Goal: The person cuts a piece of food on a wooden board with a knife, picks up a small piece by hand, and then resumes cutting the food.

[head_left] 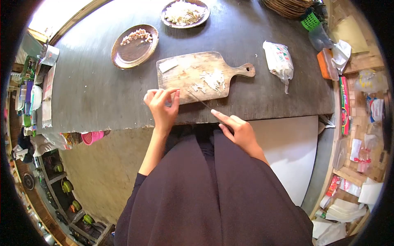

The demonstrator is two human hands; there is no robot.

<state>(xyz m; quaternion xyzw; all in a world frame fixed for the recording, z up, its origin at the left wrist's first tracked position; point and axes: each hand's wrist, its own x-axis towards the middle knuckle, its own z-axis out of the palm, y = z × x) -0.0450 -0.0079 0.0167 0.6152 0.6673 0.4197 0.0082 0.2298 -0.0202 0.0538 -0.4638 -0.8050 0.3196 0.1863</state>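
A wooden cutting board (186, 76) with a handle lies near the table's front edge. Thin white strips (214, 80) are heaped on its right half, and a pale flat block (168, 65) rests at its far left corner. My right hand (239, 131) grips a knife (200, 100), whose thin blade points up and left over the board's front edge. Over the board's front left corner is my left hand (162, 104), its thumb and forefinger drawn together. Whatever lies between those fingertips is too small to make out.
Behind the board stand a brown plate (133, 54) with small pinkish pieces and another plate (168, 20) heaped with pale shreds. A white plastic bag (279, 61) lies right of the board handle. A green basket (310, 21) and an orange packet (326, 65) line the right edge.
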